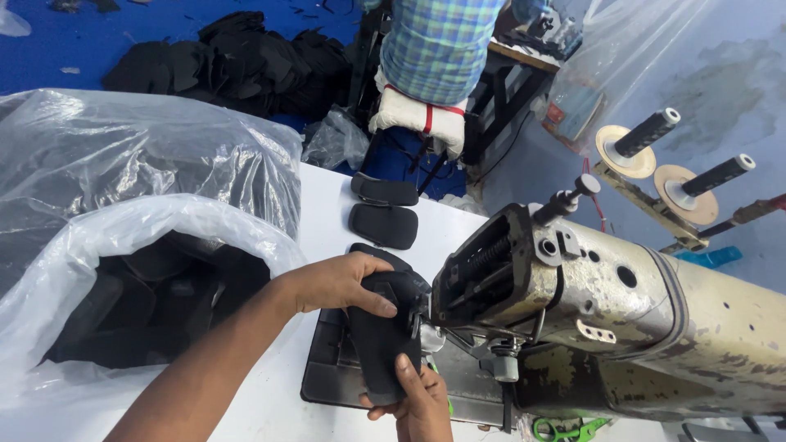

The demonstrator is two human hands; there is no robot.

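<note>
Black padded fabric piece (383,331), long and rounded at both ends, soft and matte. Lies lengthwise on the dark plate of the sewing machine, far end tucked up against the needle area, near end toward the tabletop's front edge. Slightly humped along the middle, not flat. Held at both ends: left hand (340,282) curled over the far end, thumb across the top; right hand (422,405) pinching the near end from below, fingers (407,372) pressed on the cloth.

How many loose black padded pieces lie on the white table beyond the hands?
2: one black padded piece sits farther away near the table's edge, the other black padded piece just nearer. A third may peek out behind the left hand; more may be hidden.
</note>
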